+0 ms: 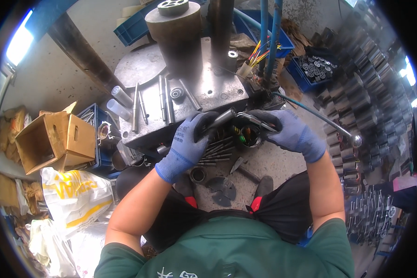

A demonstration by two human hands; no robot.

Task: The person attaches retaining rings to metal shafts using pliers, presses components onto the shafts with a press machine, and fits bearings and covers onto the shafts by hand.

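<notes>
My left hand (pixel 185 143), in a blue glove with dark fingertips, is closed around a short grey metal rod (pixel 222 117) that points up and right. My right hand (pixel 289 132), gloved the same way, grips a slim metal air tool (pixel 250 118) whose tip meets the end of the rod. A blue hose (pixel 317 116) runs from that hand off to the right. Both hands hover over a small round tin (pixel 248 136) holding coloured bits and a fan of thin metal pins (pixel 217 150) on the floor.
A steel press base (pixel 204 88) carries loose rods and a big dark cylinder (pixel 176 37). An open cardboard box (pixel 51 139) and plastic bags (pixel 74 194) lie left. Blue crates (pixel 312 69) of metal parts and rows of stacked rotors (pixel 366 92) fill the right.
</notes>
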